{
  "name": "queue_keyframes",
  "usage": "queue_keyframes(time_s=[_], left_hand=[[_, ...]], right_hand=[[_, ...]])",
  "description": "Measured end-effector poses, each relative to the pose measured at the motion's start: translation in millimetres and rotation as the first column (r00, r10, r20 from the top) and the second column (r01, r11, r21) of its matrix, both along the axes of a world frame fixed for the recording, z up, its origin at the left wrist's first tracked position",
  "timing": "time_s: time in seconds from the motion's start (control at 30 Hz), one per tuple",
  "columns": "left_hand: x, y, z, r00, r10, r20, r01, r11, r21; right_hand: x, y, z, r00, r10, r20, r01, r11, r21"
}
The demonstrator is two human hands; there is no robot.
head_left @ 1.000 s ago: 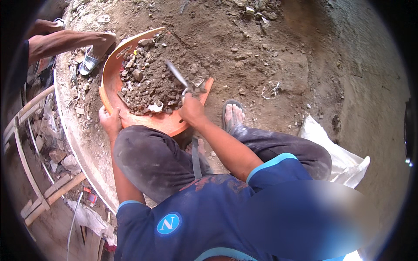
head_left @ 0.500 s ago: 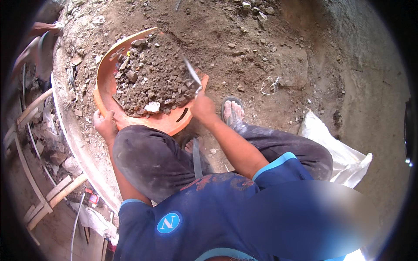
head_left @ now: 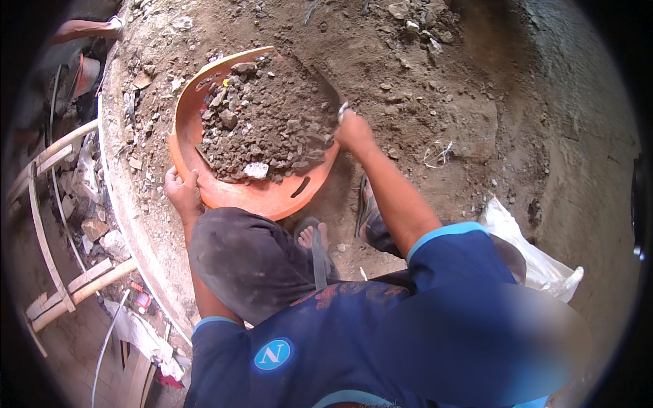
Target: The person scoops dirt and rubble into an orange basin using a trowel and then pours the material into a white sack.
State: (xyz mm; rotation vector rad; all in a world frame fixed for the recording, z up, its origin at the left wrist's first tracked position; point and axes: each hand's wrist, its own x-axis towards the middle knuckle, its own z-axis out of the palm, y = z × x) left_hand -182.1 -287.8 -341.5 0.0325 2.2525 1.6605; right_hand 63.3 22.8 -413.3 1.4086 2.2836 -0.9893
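Note:
An orange plastic tub (head_left: 272, 202) with a slotted handle hole and a broken-looking rim lies on the dirt in front of me. Dark soil and stones (head_left: 262, 126) heap up inside it, a white chunk (head_left: 256, 170) near the front. My left hand (head_left: 182, 194) is closed on the tub's near left rim. At the right rim my right hand (head_left: 355, 130) is wrapped round a trowel (head_left: 343, 110). Only a pale metal bit shows clearly above the fist; its blade is dark and blurred against the far right side of the heap.
A white sack (head_left: 527, 248) lies to my right, and a thin tangle of wire (head_left: 437, 154) on the dirt. Left of the tub runs a curved pale edge (head_left: 146, 262), with wooden poles (head_left: 85, 292) beyond. Another person's limb (head_left: 85, 29) shows at upper left.
My right hand has moved up and right with the trowel, whose shiny blade has turned away from view. My left hand stays on the rim. The whole view has shifted slightly.

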Motion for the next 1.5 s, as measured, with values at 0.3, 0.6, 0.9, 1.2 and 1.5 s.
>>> queue_keyframes(time_s=[0.3,0.6,0.9,1.2,1.5], left_hand=[[7.5,8.4,-7.1,0.999,0.022,-0.036,-0.021,0.999,0.025],[2.6,-0.1,-5.4,0.991,0.082,-0.109,-0.097,0.985,-0.143],[4.5,-26.6,-35.3,0.981,0.155,-0.115,-0.17,0.976,-0.136],[0.7,-48.4,-56.4,0.844,-0.214,-0.492,-0.063,0.871,-0.487],[-2.0,-35.1,-65.8,0.963,0.235,-0.133,-0.248,0.964,-0.093]], right_hand=[[-2.6,-104.4,26.5,0.999,-0.053,-0.011,0.05,0.981,-0.189],[-16.1,-175.9,56.1,0.955,0.19,-0.226,-0.242,0.943,-0.23],[25.1,-138.7,22.9,0.925,-0.38,0.031,0.37,0.876,-0.31],[-35.5,-180.5,68.8,0.971,-0.066,-0.231,-0.019,0.939,-0.345],[-121.9,-25.5,22.8,0.98,0.137,-0.147,-0.149,0.986,-0.077]])
